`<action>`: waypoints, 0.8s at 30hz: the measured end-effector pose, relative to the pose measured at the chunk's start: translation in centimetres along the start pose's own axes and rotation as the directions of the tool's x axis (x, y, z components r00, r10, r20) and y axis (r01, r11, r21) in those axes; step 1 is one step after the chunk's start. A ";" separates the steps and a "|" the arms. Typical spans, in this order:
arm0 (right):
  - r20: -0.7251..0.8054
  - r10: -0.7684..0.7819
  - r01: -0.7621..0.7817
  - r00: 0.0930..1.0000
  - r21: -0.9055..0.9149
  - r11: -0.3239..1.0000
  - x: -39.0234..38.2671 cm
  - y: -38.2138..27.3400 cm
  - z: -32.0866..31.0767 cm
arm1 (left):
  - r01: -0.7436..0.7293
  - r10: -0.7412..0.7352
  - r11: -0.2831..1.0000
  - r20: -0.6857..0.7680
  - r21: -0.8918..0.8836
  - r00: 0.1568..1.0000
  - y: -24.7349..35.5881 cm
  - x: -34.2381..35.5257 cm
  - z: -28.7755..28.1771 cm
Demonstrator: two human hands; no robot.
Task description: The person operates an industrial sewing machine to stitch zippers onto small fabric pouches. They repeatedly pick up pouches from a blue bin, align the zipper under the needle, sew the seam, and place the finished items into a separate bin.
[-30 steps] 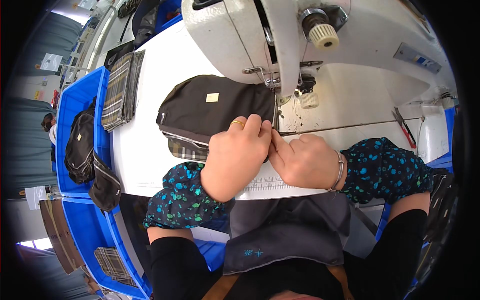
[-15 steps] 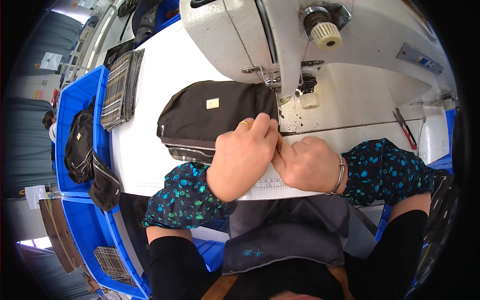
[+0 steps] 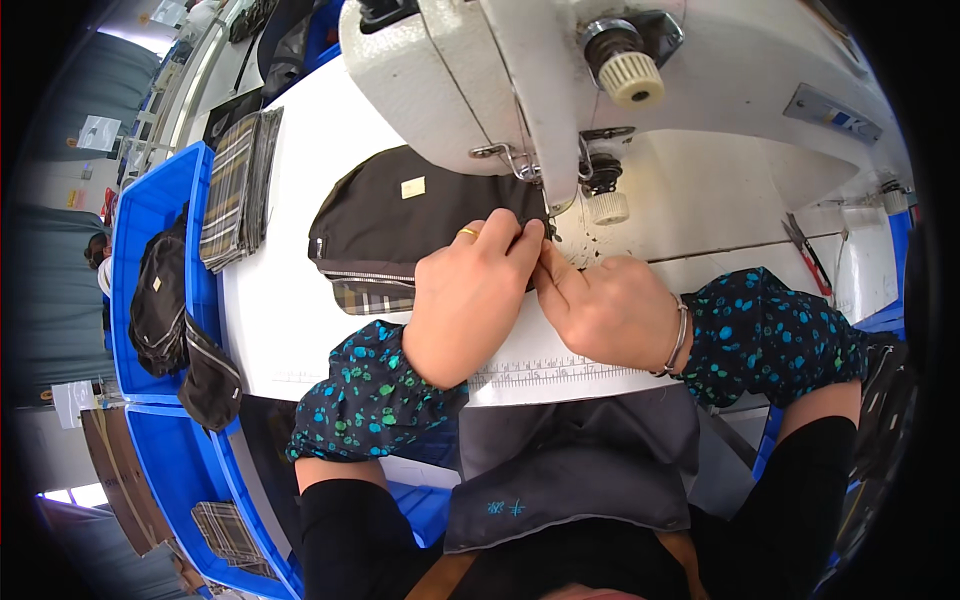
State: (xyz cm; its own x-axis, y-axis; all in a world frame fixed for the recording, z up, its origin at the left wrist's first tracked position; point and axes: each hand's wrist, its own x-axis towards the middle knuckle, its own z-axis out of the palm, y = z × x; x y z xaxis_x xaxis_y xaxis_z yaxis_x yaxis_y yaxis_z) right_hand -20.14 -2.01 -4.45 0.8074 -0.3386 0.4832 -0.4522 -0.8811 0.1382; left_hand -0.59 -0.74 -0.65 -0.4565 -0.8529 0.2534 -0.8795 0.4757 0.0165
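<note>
Gripping the right edge of the black bag [image 3: 375, 220] with the left hand [image 3: 470, 310], fingers bunched tight, on the white table [image 3: 295, 350], close by the needle of the sewing machine [image 3: 430, 85]. In narrow beside it with the right hand [image 3: 615, 310]; impossible to tell whether closed on cloth. Across to the left: slumped in the upper blue bin [image 3: 165, 185], dark bags [image 3: 158, 300], spilling over the near corner. Stacked just beside, checked cloth [image 3: 232, 190]. Lying in the lower blue bin [image 3: 165, 450], checked pieces [image 3: 228, 532].

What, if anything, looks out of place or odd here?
Dark specks dot the pale surface right of the black pouch, perhaps debris or worn finish. At left, a dark fabric piece droops untidily over the upper blue bin's edge.
</note>
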 end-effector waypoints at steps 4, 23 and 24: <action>-0.018 -0.007 0.007 1.000 0.011 1.000 -0.1 -0.3 -0.2 | 0.019 -0.020 0.999 -0.017 -0.045 1.000 -0.1 -0.1 -0.2; -0.010 0.009 -0.009 1.000 -0.003 1.000 0.5 0.6 0.5 | 0.023 -0.025 1.000 -0.094 -0.019 0.995 -0.3 0.9 1.6; -0.001 0.016 -0.016 1.000 -0.003 1.000 0.5 0.8 0.6 | 0.014 -0.015 1.000 -0.104 -0.010 0.994 -0.5 1.1 1.9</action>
State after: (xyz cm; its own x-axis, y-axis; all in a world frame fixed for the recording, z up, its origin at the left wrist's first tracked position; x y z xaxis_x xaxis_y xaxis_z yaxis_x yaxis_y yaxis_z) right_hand -19.84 -3.04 -4.58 0.7998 -0.3522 0.4861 -0.4661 -0.8747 0.1331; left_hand -0.92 -2.36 -2.22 -0.4269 -0.8328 0.3525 -0.8843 0.4660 0.0298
